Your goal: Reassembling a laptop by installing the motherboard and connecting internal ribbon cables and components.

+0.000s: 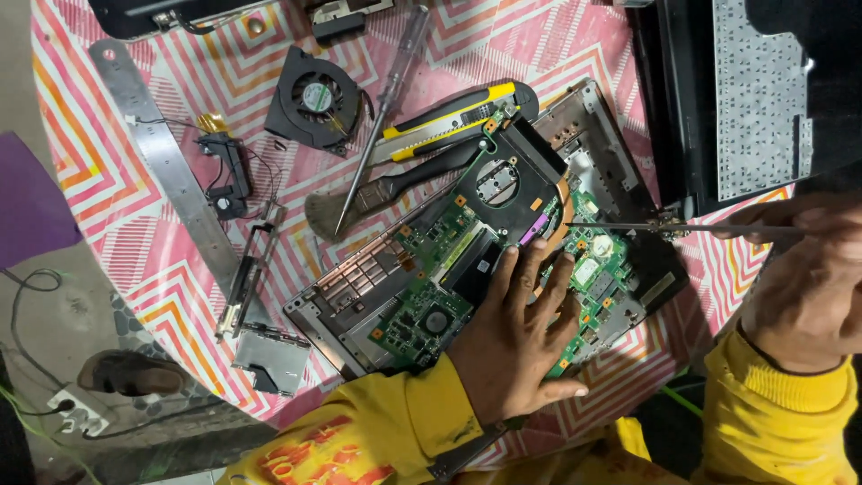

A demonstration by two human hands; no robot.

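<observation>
Tablecloth (pixel 135 224), pink with chevrons, spread under an opened laptop base (pixel 359 296) lying aslant at centre. Green motherboard (pixel 467 260) inside, pinned flat by left hand (pixel 516 346), fingers splayed wide, pointing far. Right hand (pixel 808 278) at right edge, closed around a screwdriver (pixel 664 228); shaft level, tip aimed left, just right of those fingertips.

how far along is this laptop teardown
Done: the fan, small speakers and keyboard panel lie apart on the cloth. In hand: left hand presses the green board; right hand works a screwdriver at it. Left: the board sits in its base shell.
</observation>
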